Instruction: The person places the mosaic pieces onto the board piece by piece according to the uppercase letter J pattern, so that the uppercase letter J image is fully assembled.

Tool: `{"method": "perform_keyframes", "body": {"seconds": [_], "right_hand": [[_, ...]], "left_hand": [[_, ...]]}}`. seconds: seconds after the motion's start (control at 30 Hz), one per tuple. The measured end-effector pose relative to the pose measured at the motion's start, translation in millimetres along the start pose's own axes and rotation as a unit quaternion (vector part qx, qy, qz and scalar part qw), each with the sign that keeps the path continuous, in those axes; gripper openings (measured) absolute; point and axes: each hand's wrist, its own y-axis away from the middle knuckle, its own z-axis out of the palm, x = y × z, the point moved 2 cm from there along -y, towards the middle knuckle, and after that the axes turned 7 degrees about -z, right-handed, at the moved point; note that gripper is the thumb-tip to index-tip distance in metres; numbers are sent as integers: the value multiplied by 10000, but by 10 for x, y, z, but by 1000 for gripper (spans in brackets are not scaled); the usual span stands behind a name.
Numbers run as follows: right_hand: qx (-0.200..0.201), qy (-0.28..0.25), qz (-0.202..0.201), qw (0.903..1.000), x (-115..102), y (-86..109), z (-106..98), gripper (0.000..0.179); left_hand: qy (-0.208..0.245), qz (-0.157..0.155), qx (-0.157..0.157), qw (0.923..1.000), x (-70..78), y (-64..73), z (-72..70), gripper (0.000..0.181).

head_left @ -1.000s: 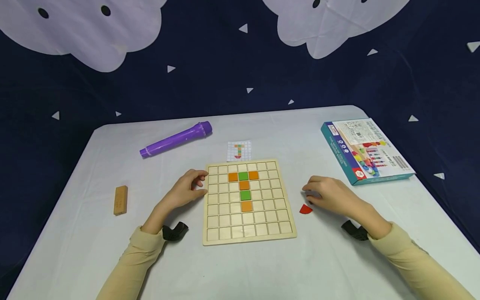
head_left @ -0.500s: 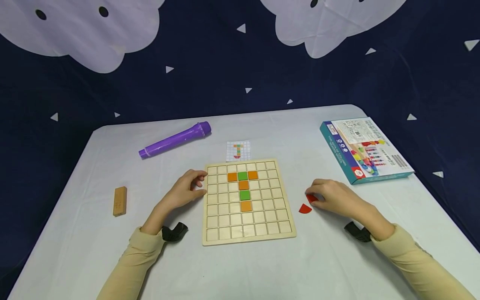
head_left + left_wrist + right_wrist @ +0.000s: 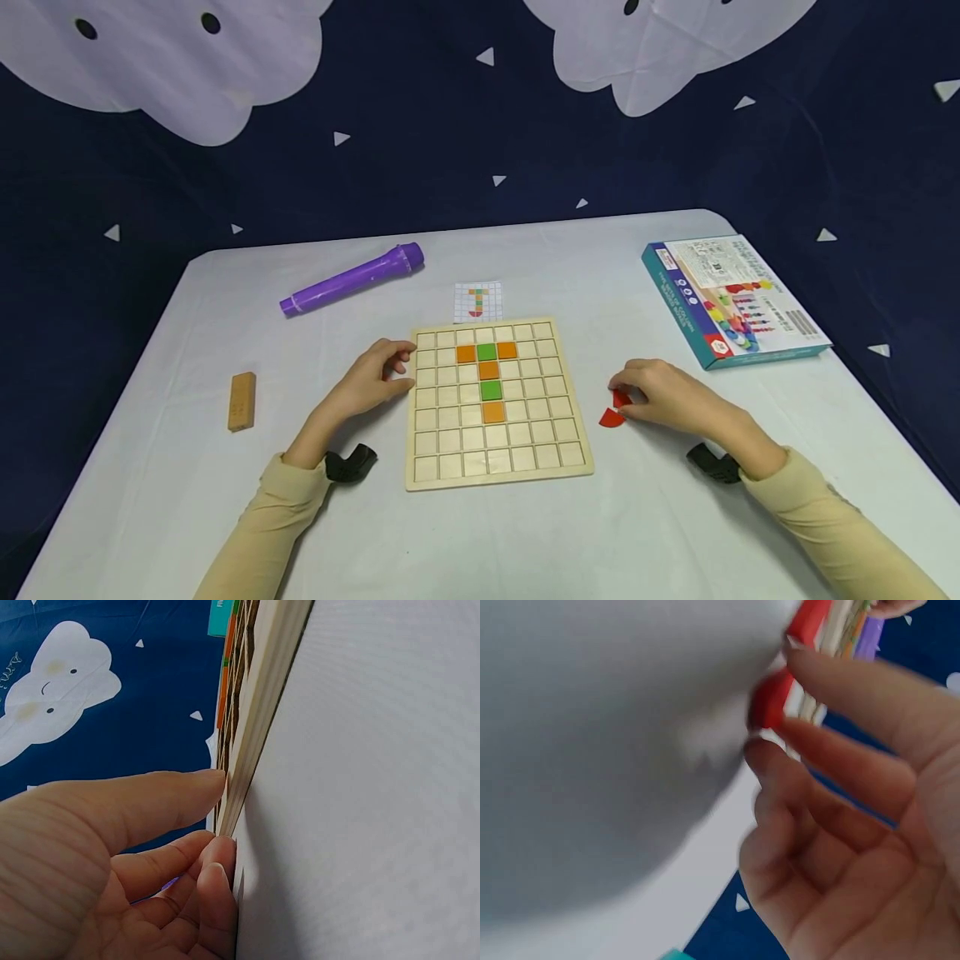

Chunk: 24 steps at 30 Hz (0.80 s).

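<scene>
My left hand (image 3: pixel 372 377) lies at the left edge of a pale wooden grid board (image 3: pixel 498 482). In the left wrist view its thumb (image 3: pixel 172 796) touches the board's rim, with the other fingers loosely bent beside it. To the right of the board, my right hand (image 3: pixel 667 393) pinches a red quarter-circle tile (image 3: pixel 621 399) between thumb and finger; the right wrist view shows this tile (image 3: pixel 771 699) at the fingertips. A second red quarter-circle tile (image 3: pixel 611 418) lies on the table close by. Orange tiles (image 3: pixel 493 412) and green tiles (image 3: pixel 491 390) form a T in the grid.
Behind the board lies a small pattern card (image 3: pixel 478 302) with a coloured figure. A purple microphone-shaped object (image 3: pixel 352 280) is at back left, a wooden block (image 3: pixel 242 402) at far left. A teal-edged game box (image 3: pixel 735 300) occupies the back right.
My right fingers have come down and now pinch a red tile that shows between them, near the other red tile. The left hand and the board have stayed in place.
</scene>
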Motion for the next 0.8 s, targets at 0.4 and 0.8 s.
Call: {"method": "perform_keyframes", "body": {"seconds": [0.4,0.8], "right_hand": [[178,135,-1115,9935,55,34,-12,24],[-84,-182,-531,9984,71,-51,25,12]], "left_hand": [[-3,3,18,10000,-2,1,5,50],[39,99,13,9999,-10,1,10,49]]}}
